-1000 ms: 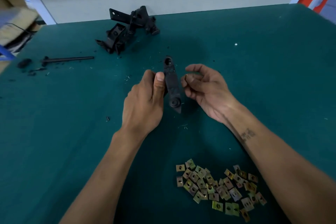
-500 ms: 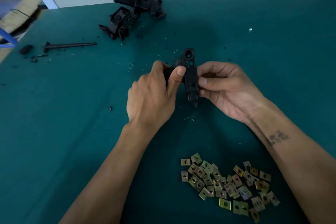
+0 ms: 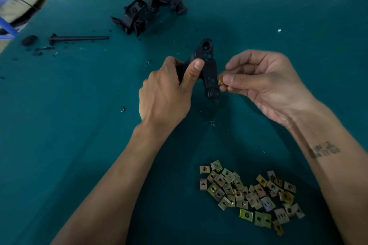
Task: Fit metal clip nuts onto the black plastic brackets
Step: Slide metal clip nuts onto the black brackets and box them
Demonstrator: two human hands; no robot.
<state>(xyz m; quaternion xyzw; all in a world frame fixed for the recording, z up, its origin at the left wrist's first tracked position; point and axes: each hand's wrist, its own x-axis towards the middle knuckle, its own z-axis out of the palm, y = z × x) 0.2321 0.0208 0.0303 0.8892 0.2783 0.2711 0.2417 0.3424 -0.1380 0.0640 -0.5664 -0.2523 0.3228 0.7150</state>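
The left hand (image 3: 165, 93) grips a bracket (image 3: 209, 69) above the counter (image 3: 79, 125); the right hand (image 3: 264, 85) pinches a clip nut (image 3: 220, 80) against its edge.

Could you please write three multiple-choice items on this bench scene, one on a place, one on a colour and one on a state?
1. Where does the loose pile of yellowish metal clip nuts lie on the table?
A. by the far edge, beside the heap of black plastic parts
B. near the person, between the forearms
C. at the left, by the black rod

2. What colour is the table covering?
A. dark teal green
B. red
C. white

3. What is the right hand doing?
A. lying flat on the table
B. reaching into the pile
C. pinching one clip nut at the edge of the black plastic bracket that the left hand grips

Key: 1 B, the pile sits low in the view between the arms; 2 A, the cloth is teal throughout; 3 C, thumb and fingers close on the small clip beside the bracket.
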